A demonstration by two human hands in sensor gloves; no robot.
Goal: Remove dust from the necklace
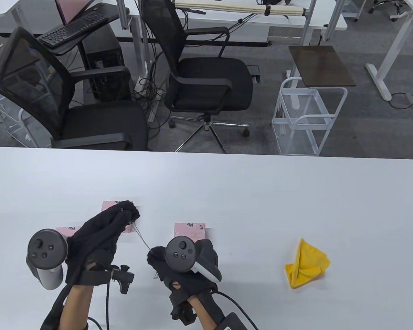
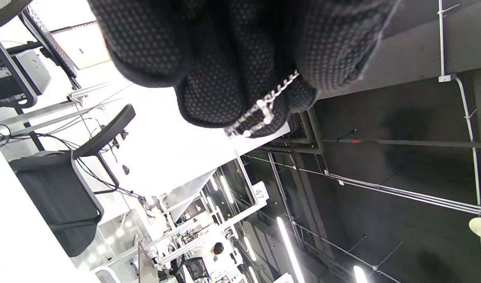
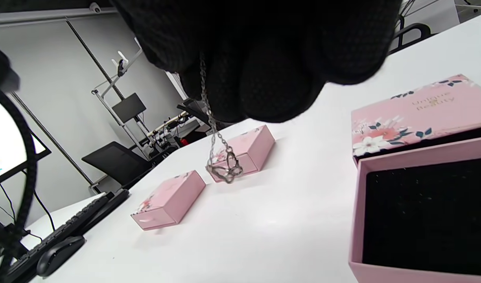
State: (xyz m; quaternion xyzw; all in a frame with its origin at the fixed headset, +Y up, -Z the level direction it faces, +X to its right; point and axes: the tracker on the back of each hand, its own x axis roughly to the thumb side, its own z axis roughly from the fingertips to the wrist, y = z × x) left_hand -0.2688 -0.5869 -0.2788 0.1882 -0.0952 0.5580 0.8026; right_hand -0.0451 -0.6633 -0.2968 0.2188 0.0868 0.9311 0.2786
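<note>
So far we have the necklace [image 1: 141, 239] lifted off the worktop [image 1: 261, 192], stretched between our left hand [image 1: 103, 230] and right hand [image 1: 179, 261], both pinching it, while dusting seems unstarted, the yellow cloth [image 1: 308, 263] lying untouched toward the right edge.

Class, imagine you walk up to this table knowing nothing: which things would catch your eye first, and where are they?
First, the thin silver necklace held above the table between the left hand and the right hand, its butterfly-shaped pendant dangling below the right hand. Next, the crumpled yellow cloth lying alone to the right. Then the open pink box with its black lining, beside the right hand.
</note>
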